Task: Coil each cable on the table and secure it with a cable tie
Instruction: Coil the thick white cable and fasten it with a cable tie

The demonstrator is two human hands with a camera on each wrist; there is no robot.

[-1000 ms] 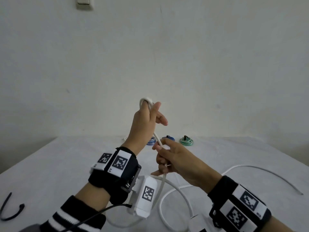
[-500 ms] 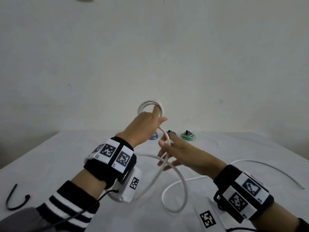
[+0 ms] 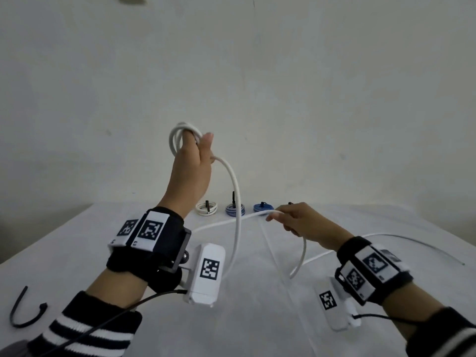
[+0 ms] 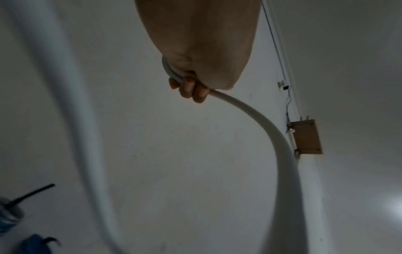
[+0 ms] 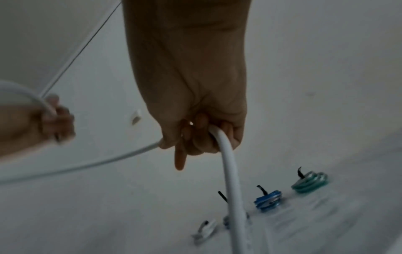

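Note:
My left hand (image 3: pixel 193 161) is raised above the table and grips a small coil of two or three loops of the white cable (image 3: pixel 236 199). The left wrist view shows its fingers (image 4: pixel 191 91) curled round the cable (image 4: pixel 261 123). From the coil the cable hangs in a wide loop and comes up to my right hand (image 3: pixel 279 217), lower and to the right, which grips it; the right wrist view shows those fingers (image 5: pixel 202 137) curled round the cable (image 5: pixel 228 163). Past that hand the loose tail trails right across the table (image 3: pixel 77 253). A black cable tie (image 3: pixel 23 314) lies at the near left.
Several tied coils stand in a row at the table's far edge: white (image 3: pixel 206 208), blue-and-white (image 3: pixel 234 210), blue (image 3: pixel 262 207) and, in the right wrist view, green (image 5: pixel 309 183). A pale wall rises just behind them. The table's left edge slants near the tie.
My left hand has risen with another loop added to the coil. My right hand has slid rightward along the cable, away from the left hand, drawing out a long hanging loop.

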